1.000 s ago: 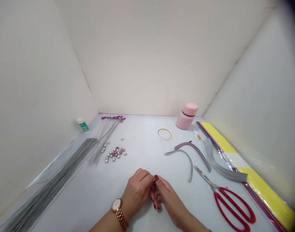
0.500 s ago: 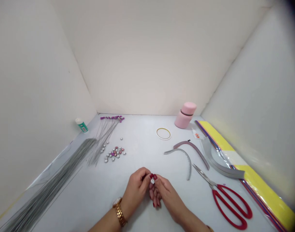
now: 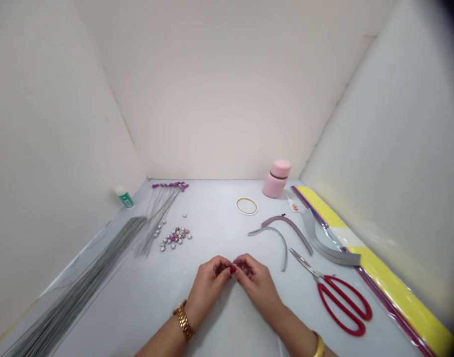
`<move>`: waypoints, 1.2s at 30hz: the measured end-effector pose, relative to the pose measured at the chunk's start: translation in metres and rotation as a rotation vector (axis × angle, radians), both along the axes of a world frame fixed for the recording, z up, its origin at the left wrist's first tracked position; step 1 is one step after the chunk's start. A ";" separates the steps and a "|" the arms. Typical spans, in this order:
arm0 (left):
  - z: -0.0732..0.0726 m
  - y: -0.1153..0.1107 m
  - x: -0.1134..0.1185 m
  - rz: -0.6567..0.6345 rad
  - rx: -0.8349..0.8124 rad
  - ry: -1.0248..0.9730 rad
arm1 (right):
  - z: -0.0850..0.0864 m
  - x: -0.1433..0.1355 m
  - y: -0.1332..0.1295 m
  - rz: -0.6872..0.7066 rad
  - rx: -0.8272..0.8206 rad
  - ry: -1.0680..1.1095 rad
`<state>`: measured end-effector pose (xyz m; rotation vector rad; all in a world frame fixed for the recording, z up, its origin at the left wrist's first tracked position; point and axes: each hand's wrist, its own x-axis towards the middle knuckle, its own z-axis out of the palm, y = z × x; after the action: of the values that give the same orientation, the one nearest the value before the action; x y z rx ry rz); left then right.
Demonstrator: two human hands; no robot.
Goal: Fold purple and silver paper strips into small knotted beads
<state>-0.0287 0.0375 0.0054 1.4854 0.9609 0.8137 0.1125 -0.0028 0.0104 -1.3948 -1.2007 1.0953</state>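
Note:
My left hand [image 3: 211,280], with a gold watch at the wrist, meets my right hand [image 3: 257,282] at the fingertips near the front middle of the table. Both hands are closed in a pinch, thumbs and forefingers together. Whatever small thing lies between the tips is mostly hidden by the red nails. To the left of the hands is a pile of small silver, pink and purple folded stars [image 3: 178,236]. Red-handled scissors [image 3: 321,277] lie to the right, beside curved grey strips [image 3: 281,235].
Long grey wires [image 3: 96,267] lie at left, with purple-tipped wires [image 3: 170,186] behind them. A green-white tube [image 3: 124,197] is at far left. A tape ring [image 3: 246,206] and a pink bottle [image 3: 276,181] stand farther back. Yellow sheets [image 3: 390,277] line the right side.
My right hand's fingers have curled in from below, and the small white star seen between my fingertips is now hidden. The whole view has shifted slightly.

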 end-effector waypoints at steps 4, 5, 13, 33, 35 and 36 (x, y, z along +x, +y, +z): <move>0.002 -0.001 0.000 -0.028 0.025 0.021 | 0.001 0.000 0.002 0.030 -0.037 0.006; 0.003 -0.001 0.001 -0.040 0.037 0.030 | 0.001 0.000 0.002 0.032 -0.057 0.023; 0.004 -0.009 0.003 -0.003 0.202 0.166 | -0.005 -0.002 0.005 0.020 -0.130 0.165; 0.006 -0.006 0.001 -0.073 0.302 0.212 | -0.006 -0.004 0.003 -0.005 -0.120 0.202; 0.005 -0.005 0.002 -0.062 0.220 0.151 | -0.007 -0.003 0.003 0.007 -0.120 0.199; 0.003 -0.005 0.003 -0.053 0.171 0.119 | -0.007 -0.003 0.004 0.012 -0.117 0.194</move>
<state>-0.0258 0.0326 0.0087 1.7155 0.9543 0.7923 0.1099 0.0009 0.0032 -1.3356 -1.0204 1.2962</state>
